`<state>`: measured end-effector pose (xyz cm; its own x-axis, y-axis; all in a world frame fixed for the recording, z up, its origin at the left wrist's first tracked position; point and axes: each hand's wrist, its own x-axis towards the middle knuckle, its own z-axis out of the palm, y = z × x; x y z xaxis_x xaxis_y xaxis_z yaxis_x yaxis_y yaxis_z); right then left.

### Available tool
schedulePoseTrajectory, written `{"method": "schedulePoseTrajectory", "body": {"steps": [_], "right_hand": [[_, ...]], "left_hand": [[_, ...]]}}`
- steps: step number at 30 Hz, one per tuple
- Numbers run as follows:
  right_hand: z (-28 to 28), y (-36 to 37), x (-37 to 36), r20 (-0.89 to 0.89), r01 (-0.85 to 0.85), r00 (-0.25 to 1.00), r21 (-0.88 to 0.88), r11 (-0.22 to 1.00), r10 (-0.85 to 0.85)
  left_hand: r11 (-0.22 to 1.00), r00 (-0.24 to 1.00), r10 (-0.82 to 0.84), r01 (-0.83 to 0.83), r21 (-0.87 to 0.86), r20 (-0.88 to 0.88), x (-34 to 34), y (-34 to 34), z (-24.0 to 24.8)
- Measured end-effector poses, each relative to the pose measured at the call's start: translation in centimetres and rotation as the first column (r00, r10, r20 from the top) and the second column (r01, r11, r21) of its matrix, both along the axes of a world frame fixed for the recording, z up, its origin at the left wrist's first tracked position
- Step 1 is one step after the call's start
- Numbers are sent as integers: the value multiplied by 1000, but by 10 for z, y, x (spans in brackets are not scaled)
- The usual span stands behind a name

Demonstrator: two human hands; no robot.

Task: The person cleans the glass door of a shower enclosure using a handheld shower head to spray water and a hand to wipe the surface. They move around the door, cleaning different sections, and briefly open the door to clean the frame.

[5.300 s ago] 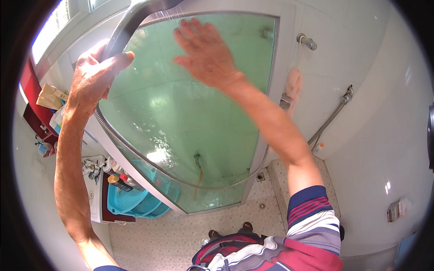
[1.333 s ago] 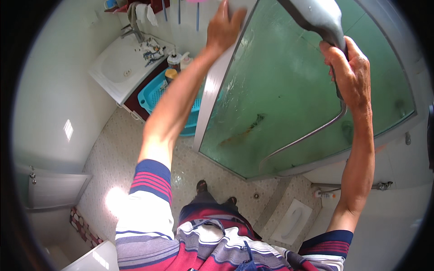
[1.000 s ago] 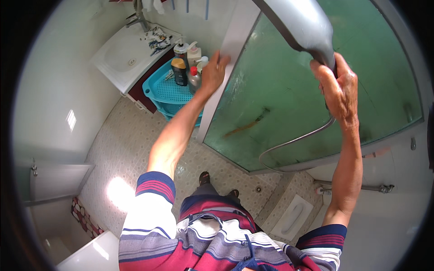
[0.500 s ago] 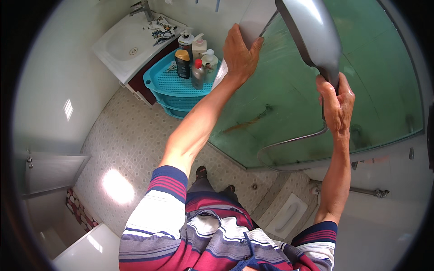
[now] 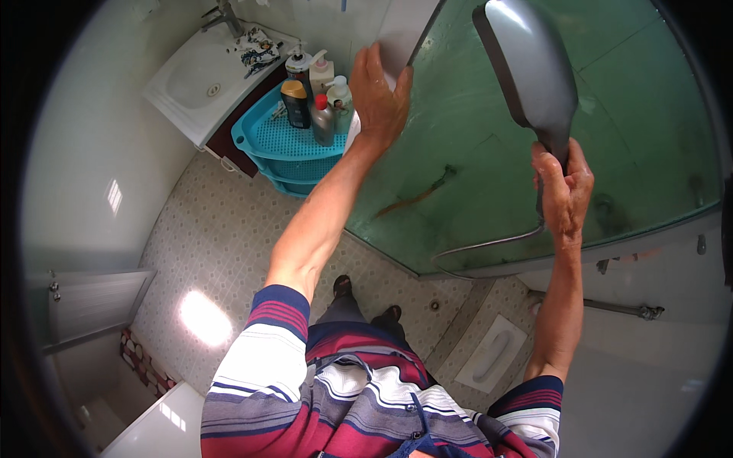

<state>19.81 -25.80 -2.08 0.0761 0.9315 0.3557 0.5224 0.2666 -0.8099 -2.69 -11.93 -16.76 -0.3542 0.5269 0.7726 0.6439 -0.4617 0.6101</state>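
Note:
My right hand (image 5: pixel 563 187) is wrapped round the handle of a grey shower head (image 5: pixel 538 72), held up in front of a green glass shower panel (image 5: pixel 489 168). A thin metal hose (image 5: pixel 492 246) hangs from the handle and curves left. Drops and wet streaks show on the glass. My left hand (image 5: pixel 382 99) lies against the pale upright strip (image 5: pixel 405 38) at the panel's left edge, fingers stretched up and thumb apart. Its palm side is hidden, so I cannot tell whether anything is under it.
Left of the panel stands a blue plastic rack (image 5: pixel 259 145) with several bottles (image 5: pixel 296 105). Behind it is a white washbasin (image 5: pixel 183 80) with a cloth (image 5: pixel 258 49) and a tap (image 5: pixel 227 19). A floor drain (image 5: pixel 434 305) and a squat toilet (image 5: pixel 492 355) lie near my feet.
My left hand has shifted left and slightly down along the strip. The right hand keeps its grip, and the shower head sits slightly further left. The whole view has shifted a little.

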Motion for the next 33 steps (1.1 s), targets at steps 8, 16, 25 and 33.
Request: {"method": "schedulePoseTrajectory", "body": {"steps": [8, 16, 25, 33], "right_hand": [[-1, -16, 1, 35, 7, 999, -15, 1000, -7], [-16, -5, -10, -78, -46, 996, -40, 998, 43], [-32, -12, -24, 72, -30, 997, -83, 996, 36], [-49, -16, -35, 157, 12, 987, -203, 979, 21]], "left_hand": [[955, 981, 72, -120, -270, -181, 3, -50, -97], [986, 976, -162, 153, -68, -148, 48, -29, -25], [871, 996, -92, 86, -483, 11, 32, -101, -152], [966, 991, 110, -90, -242, 73, 30, -11, -67]]}}
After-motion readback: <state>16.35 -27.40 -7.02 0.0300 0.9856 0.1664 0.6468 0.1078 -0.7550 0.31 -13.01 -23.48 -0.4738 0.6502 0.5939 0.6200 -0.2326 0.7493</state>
